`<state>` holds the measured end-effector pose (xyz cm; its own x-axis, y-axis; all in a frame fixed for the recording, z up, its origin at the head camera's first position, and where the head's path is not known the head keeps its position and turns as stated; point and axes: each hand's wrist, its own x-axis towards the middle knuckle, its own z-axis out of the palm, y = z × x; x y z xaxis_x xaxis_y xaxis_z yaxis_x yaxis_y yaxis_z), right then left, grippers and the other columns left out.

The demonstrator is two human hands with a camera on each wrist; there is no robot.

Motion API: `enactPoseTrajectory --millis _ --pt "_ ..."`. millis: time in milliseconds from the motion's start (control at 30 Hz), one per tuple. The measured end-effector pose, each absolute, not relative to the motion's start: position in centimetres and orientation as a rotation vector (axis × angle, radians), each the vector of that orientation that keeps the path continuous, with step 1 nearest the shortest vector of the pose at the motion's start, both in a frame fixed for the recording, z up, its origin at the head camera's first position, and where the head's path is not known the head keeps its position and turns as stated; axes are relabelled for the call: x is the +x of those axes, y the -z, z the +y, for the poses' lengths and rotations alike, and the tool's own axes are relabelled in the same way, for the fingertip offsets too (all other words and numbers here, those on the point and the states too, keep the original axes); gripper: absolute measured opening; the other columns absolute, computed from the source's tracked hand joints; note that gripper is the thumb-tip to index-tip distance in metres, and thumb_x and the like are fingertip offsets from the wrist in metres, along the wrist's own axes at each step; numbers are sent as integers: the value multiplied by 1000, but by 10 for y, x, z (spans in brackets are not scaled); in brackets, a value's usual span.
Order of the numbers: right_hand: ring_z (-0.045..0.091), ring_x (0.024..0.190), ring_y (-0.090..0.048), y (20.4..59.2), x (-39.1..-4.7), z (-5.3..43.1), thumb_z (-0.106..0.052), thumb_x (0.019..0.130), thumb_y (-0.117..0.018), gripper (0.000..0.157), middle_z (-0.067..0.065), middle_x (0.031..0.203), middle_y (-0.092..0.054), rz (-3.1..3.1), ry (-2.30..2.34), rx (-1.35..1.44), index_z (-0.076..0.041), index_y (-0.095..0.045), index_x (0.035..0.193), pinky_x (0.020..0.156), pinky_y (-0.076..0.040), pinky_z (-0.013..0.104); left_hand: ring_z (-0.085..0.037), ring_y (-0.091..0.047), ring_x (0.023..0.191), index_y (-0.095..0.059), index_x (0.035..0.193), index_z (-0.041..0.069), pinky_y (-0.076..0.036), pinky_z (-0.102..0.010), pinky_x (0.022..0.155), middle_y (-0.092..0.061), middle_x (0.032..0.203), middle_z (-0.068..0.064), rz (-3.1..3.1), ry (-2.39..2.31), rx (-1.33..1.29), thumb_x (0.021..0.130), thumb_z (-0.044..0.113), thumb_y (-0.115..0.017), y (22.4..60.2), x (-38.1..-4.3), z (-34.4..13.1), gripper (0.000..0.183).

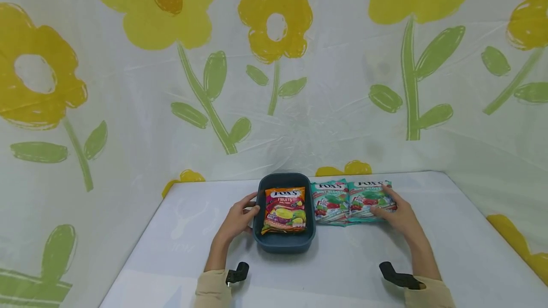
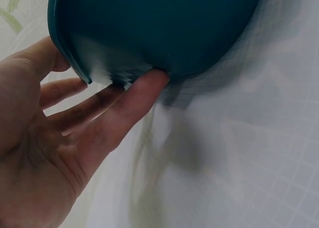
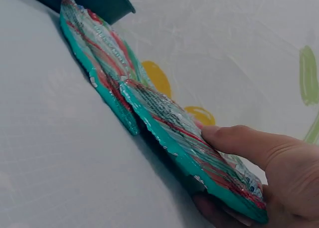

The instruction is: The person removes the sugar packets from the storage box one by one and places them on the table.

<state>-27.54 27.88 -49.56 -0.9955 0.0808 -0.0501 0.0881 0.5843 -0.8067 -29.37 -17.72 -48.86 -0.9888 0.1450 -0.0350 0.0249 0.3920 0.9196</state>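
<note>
A dark teal rectangular tub stands on the table with an orange Fox's Fruits candy bag lying in it. My left hand touches the tub's left side; in the left wrist view its fairly straight fingers rest against the outer wall and rim. Right of the tub lie two mint-green Fox's Mint Blossom candy bags, the left one slightly overlapped by the right one. My right hand grips the right bag's outer edge, thumb on top and fingers beneath. The right wrist view shows that bag tilted, its near edge raised.
The white table ends at a pale curtain printed with yellow flowers, which also hangs at both sides. Black wrist mounts sit at both sleeves. Immediately left of the bags stands the tub's right wall.
</note>
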Motion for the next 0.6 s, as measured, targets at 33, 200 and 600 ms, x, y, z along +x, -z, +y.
enactPoseTrajectory --millis 33,200,600 --pt "55 142 -18 496 -276 278 -47 87 -70 96 32 159 -15 2809 1389 146 -13 -15 158 113 -23 71 -29 -67 103 -44 148 20 -60 -38 51 -57 136 -22 2529 -1667 155 98 21 -58 489 -293 -177 52" --pt "58 140 -19 495 -275 275 -46 88 -69 94 34 157 -17 2875 1255 159 -9 -16 157 111 -23 73 -26 -68 99 -45 148 20 -59 -37 50 -58 134 -21 2539 -1655 162 98 21 -58 487 -291 -178 52" --pt "58 140 -16 488 -273 274 -44 89 -68 95 36 157 -12 2889 1133 165 -7 -13 157 111 -23 73 -25 -67 98 -45 148 22 -59 -37 50 -59 134 -19 2539 -1636 145 98 23 -58 484 -293 -177 52"
